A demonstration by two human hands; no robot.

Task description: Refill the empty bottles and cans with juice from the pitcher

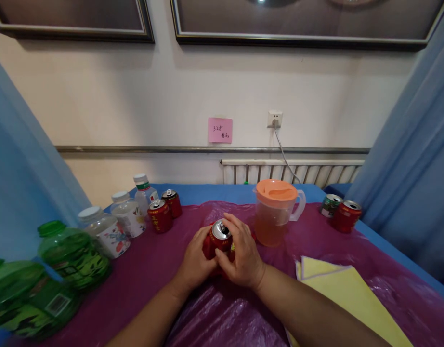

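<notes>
In the middle of the table a red drink can (221, 230) stands upright, its silver top facing up with a dark opening. My left hand (196, 258) wraps around the can's left side. My right hand (244, 250) closes on its right side, the fingers reaching up to the rim beside the opening. Something red shows beneath the hands, mostly hidden. Just right of my right hand stands a clear plastic pitcher (270, 224) with an orange lid (278, 192) and amber liquid inside.
Two red cans (160, 217) stand at the back left, beside clear white-capped bottles (130, 214) and green bottles (72, 255). At right are a green can (330, 206), a red can (346, 217) and a folded yellow cloth (348, 294). Purple plastic sheeting (135, 284) covers the table.
</notes>
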